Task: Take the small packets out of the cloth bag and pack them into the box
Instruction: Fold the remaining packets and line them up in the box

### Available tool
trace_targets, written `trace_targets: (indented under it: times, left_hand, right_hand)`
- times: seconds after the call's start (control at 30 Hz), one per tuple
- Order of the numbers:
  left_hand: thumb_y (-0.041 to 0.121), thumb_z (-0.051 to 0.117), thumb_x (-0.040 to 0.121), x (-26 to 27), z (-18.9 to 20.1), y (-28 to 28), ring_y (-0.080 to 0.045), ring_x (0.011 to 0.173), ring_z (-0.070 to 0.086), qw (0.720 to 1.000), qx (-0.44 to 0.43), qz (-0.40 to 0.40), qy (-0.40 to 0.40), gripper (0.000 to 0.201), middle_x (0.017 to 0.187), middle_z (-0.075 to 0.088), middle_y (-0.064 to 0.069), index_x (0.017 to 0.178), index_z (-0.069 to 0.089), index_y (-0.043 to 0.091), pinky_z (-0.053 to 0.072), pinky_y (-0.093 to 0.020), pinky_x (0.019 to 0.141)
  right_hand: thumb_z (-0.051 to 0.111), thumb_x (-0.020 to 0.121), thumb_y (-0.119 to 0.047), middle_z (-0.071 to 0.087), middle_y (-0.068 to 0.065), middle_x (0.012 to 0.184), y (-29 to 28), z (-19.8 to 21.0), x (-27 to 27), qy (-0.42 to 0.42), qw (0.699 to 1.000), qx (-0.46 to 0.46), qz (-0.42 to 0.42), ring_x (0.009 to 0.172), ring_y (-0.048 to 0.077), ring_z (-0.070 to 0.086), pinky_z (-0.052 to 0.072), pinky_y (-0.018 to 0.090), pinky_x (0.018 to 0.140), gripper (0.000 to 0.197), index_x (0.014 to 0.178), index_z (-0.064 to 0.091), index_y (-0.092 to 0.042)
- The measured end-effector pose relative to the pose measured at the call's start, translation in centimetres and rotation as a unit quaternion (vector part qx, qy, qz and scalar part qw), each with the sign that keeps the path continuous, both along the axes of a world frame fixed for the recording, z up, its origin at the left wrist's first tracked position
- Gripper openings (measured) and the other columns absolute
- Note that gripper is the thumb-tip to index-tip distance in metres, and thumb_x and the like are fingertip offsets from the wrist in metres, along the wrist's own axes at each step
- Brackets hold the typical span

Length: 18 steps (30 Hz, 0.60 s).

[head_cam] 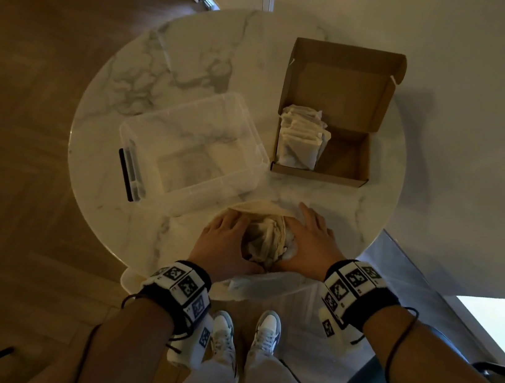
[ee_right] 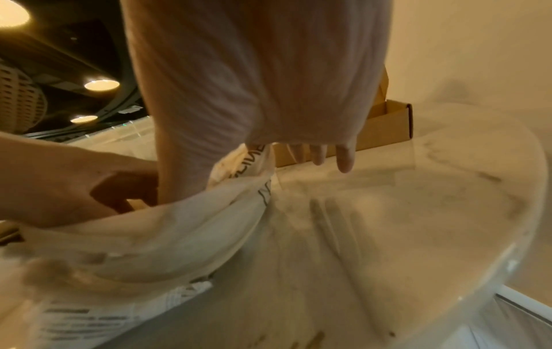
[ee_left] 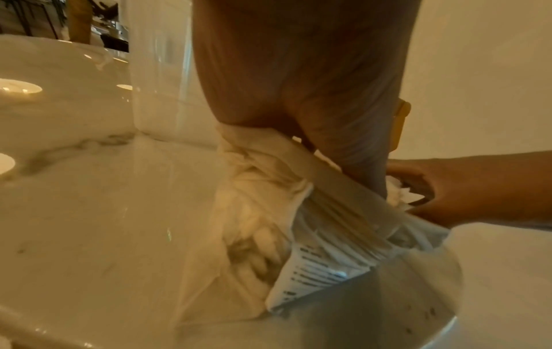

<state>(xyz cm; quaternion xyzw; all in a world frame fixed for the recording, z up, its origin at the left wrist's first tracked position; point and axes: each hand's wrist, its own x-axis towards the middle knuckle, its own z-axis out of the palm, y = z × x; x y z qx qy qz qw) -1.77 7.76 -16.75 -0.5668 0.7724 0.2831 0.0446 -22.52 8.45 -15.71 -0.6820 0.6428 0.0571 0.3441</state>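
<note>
A cream cloth bag (head_cam: 262, 207) lies at the near edge of the marble table (head_cam: 199, 54), its mouth open towards me with crumpled packets (head_cam: 262, 241) showing inside. My left hand (head_cam: 225, 239) curls over the left rim of the bag (ee_left: 254, 212), fingers hidden in the cloth. My right hand (head_cam: 309, 241) holds the right rim, thumb inside the mouth and fingers (ee_right: 343, 160) straight on the outside. The open cardboard box (head_cam: 318, 175) stands beyond, its left side holding a row of upright packets (head_cam: 301, 136) and its right side bare.
A clear plastic bin (head_cam: 185, 105) with a black latch (head_cam: 127, 173) stands left of the box, just beyond the bag. A clear plastic wrapper (head_cam: 264, 285) hangs over the table's near edge. My shoes are on the wooden floor below.
</note>
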Motion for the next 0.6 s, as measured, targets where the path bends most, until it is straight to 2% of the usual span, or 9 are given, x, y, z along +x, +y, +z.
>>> trace_targets:
  times: [0.1,0.2,0.27,0.33,0.4,0.47,0.53,0.6]
  left_hand:
    - [0.069,0.071,0.062,0.0,-0.1,-0.4,-0.025,0.14,0.028,1.0,-0.007,-0.007,-0.003,0.103,0.151,0.032,-0.002,0.146,0.032,0.024,0.026,-0.036,0.115]
    - [0.067,0.064,0.07,-0.2,0.5,-0.2,-0.026,0.139,0.031,1.0,-0.026,-0.006,-0.005,0.091,0.15,0.037,-0.003,0.146,0.036,0.025,0.03,-0.039,0.114]
    - [0.065,0.053,0.074,-0.7,1.3,0.1,-0.028,0.131,0.041,0.998,-0.063,-0.011,0.008,0.077,0.141,0.047,-0.004,0.14,0.046,0.025,0.037,-0.038,0.106]
    - [0.061,0.044,0.076,-1.4,2.2,0.3,-0.029,0.119,0.051,0.995,-0.094,-0.002,0.026,0.067,0.128,0.058,-0.005,0.128,0.06,0.022,0.043,-0.037,0.095]
    - [0.043,0.053,0.085,-1.5,2.8,0.4,-0.027,0.111,0.052,0.994,-0.091,0.032,0.052,0.044,0.119,0.06,-0.005,0.119,0.065,0.018,0.045,-0.037,0.088]
    - [0.022,0.057,0.09,-1.0,3.3,0.4,-0.026,0.103,0.053,0.989,-0.082,0.09,0.089,0.024,0.11,0.059,-0.005,0.11,0.067,0.015,0.047,-0.036,0.081]
    - [0.011,0.054,0.091,-0.4,3.8,0.4,-0.025,0.093,0.054,0.982,-0.081,0.132,0.11,0.018,0.101,0.059,-0.005,0.102,0.067,0.013,0.045,-0.034,0.073]
    - [0.008,0.05,0.09,-0.3,4.3,0.5,-0.025,0.087,0.055,0.983,-0.066,0.131,0.113,0.018,0.096,0.058,-0.006,0.098,0.066,0.011,0.041,-0.031,0.069]
  right_hand:
    - [0.071,0.061,-0.069,-0.003,0.004,0.16,-0.5,-0.5,0.1,0.003,1.0,0.023,-0.011,0.147,0.03,-0.001,0.014,0.051,0.115,0.109,0.148,0.015,-0.036]
    - [0.072,0.065,-0.064,-0.001,0.002,0.16,-0.4,0.1,0.0,-0.013,1.0,0.014,-0.008,0.146,0.029,0.002,0.016,0.051,0.114,0.103,0.148,0.018,-0.036]
    - [0.074,0.066,-0.058,0.007,0.001,0.158,-0.3,0.6,-0.4,-0.029,0.999,-0.016,-0.014,0.144,0.028,0.007,0.019,0.048,0.113,0.094,0.145,0.027,-0.038]
    - [0.074,0.07,-0.052,0.016,0.001,0.156,-0.2,0.9,-0.6,-0.044,0.998,-0.036,-0.028,0.142,0.026,0.012,0.022,0.045,0.112,0.079,0.139,0.04,-0.037]
    - [0.071,0.074,-0.047,0.026,0.001,0.151,-0.2,1.0,-0.7,-0.064,0.995,-0.046,-0.063,0.14,0.025,0.018,0.026,0.044,0.111,0.057,0.127,0.055,-0.033]
    - [0.067,0.078,-0.048,0.037,0.0,0.141,-0.2,1.1,-0.4,-0.079,0.989,-0.065,-0.111,0.133,0.023,0.029,0.034,0.041,0.107,0.034,0.105,0.063,-0.028]
    - [0.061,0.08,-0.056,0.043,-0.001,0.129,-0.2,1.3,0.1,-0.074,0.986,-0.066,-0.132,0.124,0.02,0.036,0.038,0.04,0.102,0.032,0.091,0.064,-0.026]
    - [0.056,0.083,-0.059,0.044,0.0,0.123,-0.5,1.3,0.8,-0.051,0.988,-0.062,-0.135,0.118,0.021,0.038,0.039,0.04,0.099,0.037,0.088,0.065,-0.023]
